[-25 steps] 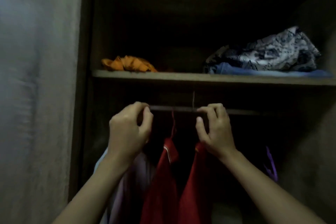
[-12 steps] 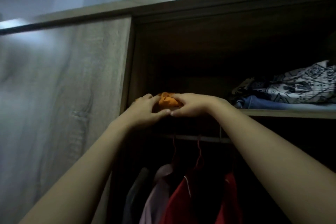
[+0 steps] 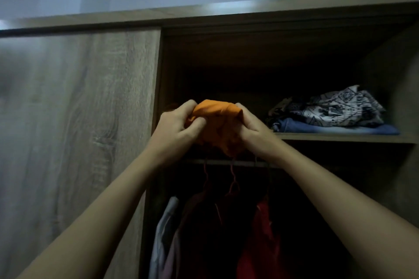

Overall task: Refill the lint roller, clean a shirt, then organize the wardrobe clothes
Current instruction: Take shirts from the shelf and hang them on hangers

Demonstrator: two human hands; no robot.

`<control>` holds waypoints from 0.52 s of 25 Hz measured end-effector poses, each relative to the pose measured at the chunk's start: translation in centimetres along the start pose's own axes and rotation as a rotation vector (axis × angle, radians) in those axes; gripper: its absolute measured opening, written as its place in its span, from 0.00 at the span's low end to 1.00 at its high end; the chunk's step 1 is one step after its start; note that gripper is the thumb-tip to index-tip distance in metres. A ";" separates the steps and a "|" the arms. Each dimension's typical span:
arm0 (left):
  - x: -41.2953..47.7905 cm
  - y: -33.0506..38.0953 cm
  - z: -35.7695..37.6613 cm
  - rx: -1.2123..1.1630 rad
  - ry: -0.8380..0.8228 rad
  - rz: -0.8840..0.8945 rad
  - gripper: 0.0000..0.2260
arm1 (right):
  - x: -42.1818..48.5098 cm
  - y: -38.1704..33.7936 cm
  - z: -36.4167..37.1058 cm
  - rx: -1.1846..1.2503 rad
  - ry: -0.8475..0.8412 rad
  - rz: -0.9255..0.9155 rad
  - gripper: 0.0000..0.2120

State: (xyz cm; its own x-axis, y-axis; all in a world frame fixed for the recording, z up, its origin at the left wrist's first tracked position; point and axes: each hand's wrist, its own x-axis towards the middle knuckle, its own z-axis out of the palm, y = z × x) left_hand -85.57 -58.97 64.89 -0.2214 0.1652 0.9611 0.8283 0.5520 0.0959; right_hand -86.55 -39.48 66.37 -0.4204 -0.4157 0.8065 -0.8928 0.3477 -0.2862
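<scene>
Both hands hold one bunched orange garment (image 3: pixel 215 118). The left hand (image 3: pixel 174 129) curls its fingers round the nine o'clock edge, and the right hand (image 3: pixel 251 129) clamps the three o'clock edge. The bundle sits at the left end of the upper shelf (image 3: pixel 340 137), with its lower folds sagging toward six o'clock over the hanging rail (image 3: pixel 217 162). Whether it is clear of the board cannot be told.

The cloth looks soft and crumpled, not folded; what kind of garment it is cannot be made out.

The step in hand is judged to be organising the wardrobe clothes. The next move likely calls for opening the bundle out and then folding it flat or hanging it.

At three o'clock on the shelf, a patterned cloth (image 3: pixel 335 106) lies on folded blue fabric (image 3: pixel 328 128). A red garment (image 3: pixel 260 244) and paler ones hang below the rail. A wood-grain door (image 3: pixel 79 120) stands at nine o'clock.
</scene>
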 end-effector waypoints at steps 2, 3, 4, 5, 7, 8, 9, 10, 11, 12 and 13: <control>-0.7 2.1 -0.9 -0.056 -0.002 0.014 0.12 | -2.1 -2.2 0.0 0.083 -0.035 0.026 0.09; -1.1 3.1 -1.5 -0.084 -0.031 0.015 0.11 | -3.1 -3.2 -0.2 0.108 -0.041 0.042 0.09; -1.5 4.1 -2.1 -0.105 -0.060 0.017 0.10 | -4.1 -4.1 -0.4 0.130 -0.032 0.063 0.08; -1.8 4.9 -2.6 -0.119 -0.077 0.019 0.10 | -5.0 -4.8 -0.7 0.145 -0.012 0.089 0.07; -2.3 6.4 -3.3 -0.159 -0.090 0.004 0.08 | -6.3 -6.0 -1.5 0.165 0.048 0.147 0.07; -2.5 7.3 -3.4 -0.195 -0.106 -0.011 0.07 | -6.8 -6.6 -1.9 0.169 0.077 0.174 0.08; -2.6 8.0 -3.5 -0.228 -0.126 -0.020 0.07 | -7.2 -7.1 -2.3 0.190 0.107 0.201 0.08; -2.6 8.8 -3.5 -0.250 -0.144 -0.020 0.07 | -7.5 -7.8 -2.7 0.220 0.140 0.227 0.08; -2.7 9.6 -3.6 -0.251 -0.148 -0.008 0.06 | -7.8 -8.6 -3.0 0.242 0.171 0.245 0.09; -2.8 10.4 -3.6 -0.231 -0.133 0.014 0.06 | -8.1 -9.4 -3.3 0.246 0.201 0.242 0.09; -2.8 11.0 -3.7 -0.191 -0.104 0.041 0.06 | -8.4 -10.2 -3.7 0.229 0.225 0.232 0.09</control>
State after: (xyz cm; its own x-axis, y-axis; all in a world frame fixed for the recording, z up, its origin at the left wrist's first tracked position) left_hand -73.89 -56.36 64.23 -0.2289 0.2736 0.9342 0.9182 0.3793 0.1139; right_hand -73.26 -36.44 64.39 -0.5917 -0.1450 0.7930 -0.8021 0.2035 -0.5614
